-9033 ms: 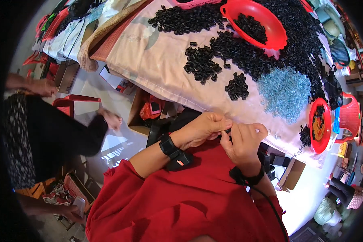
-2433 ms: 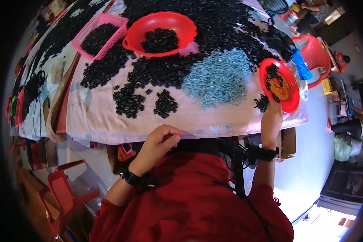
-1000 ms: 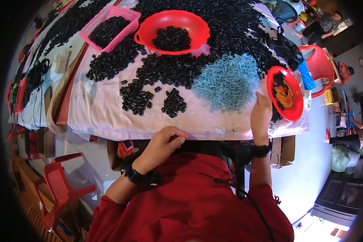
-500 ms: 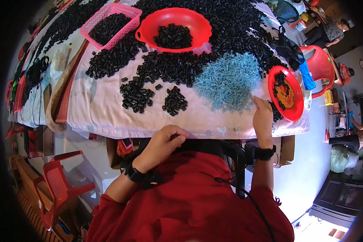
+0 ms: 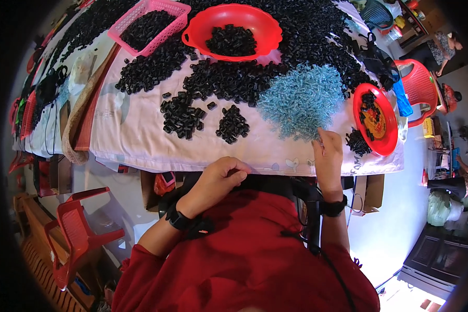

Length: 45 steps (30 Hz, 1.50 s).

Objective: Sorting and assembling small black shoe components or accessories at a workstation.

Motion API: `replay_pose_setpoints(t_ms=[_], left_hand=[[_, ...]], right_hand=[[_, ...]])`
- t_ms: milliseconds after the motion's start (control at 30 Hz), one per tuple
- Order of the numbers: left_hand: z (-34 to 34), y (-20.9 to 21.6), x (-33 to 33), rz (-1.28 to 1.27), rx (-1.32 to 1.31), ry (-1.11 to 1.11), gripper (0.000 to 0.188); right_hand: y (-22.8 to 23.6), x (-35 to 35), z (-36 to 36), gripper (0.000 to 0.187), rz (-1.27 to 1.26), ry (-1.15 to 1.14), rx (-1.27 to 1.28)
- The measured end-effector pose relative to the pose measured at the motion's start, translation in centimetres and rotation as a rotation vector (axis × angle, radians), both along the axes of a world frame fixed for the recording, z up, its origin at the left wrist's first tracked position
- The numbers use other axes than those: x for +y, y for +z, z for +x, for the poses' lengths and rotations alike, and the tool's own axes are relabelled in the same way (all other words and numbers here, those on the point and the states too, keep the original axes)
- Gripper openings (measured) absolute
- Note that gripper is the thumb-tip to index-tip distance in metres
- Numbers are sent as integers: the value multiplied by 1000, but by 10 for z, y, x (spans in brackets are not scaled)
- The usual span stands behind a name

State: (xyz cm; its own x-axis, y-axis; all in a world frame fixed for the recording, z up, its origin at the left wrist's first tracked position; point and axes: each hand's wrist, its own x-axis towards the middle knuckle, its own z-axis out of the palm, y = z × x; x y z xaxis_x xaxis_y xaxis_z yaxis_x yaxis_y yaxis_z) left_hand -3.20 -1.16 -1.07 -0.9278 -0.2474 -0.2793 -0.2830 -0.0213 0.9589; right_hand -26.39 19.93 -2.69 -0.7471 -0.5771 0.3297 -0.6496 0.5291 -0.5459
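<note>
- My right hand [image 5: 328,156] lies on the white cloth [image 5: 140,140], fingertips pressed together at the near edge of the heap of pale blue beads [image 5: 301,101]; whether a bead sits between them I cannot tell.
- My left hand [image 5: 221,179] rests at the cloth's near edge, fingers curled in and closed; what they pinch, if anything, is too small to make out.
- The blue heap lies right of centre on the cloth, between the spread of black beads [image 5: 229,78] and the small red plate [image 5: 375,118].
- That plate sits just right of my right hand, with black and orange pieces on it.
- Two small black piles [image 5: 233,124] lie left of the blue heap.
- Further back I see a red bowl [image 5: 233,30] and a pink basket [image 5: 150,25], both holding black beads.
- A red plastic chair [image 5: 80,229] stands on the floor at my left.
</note>
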Motion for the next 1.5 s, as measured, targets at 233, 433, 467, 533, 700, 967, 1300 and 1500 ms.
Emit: replay_pose_setpoints(t_ms=[233,433,467,533,700,967,1300,1500], left_hand=[[2,-1,0,2,-5,10,16],[3,3,-3,-34,-67,-1,17],[3,2,-3,-33,-69,3,17],[2,0,-1,5,-42,4,17],[1,-4,1,-11,5,-20,19],[1,-1,-1,-38,-27,-6,18],[3,-3,-3,-31,-25,2,16],[3,-5,-5,-4,-17,17,16]], right_hand=[[-1,-26,12,27,-79,113,142],[7,3,-13,36,108,-55,368],[8,9,-17,39,258,-111,434],[4,18,-21,41,320,-78,434],[7,17,-3,29,272,-3,218],[4,3,21,31,105,125,61],[14,-17,-3,26,-8,231,55],[17,-46,-17,30,38,384,205]])
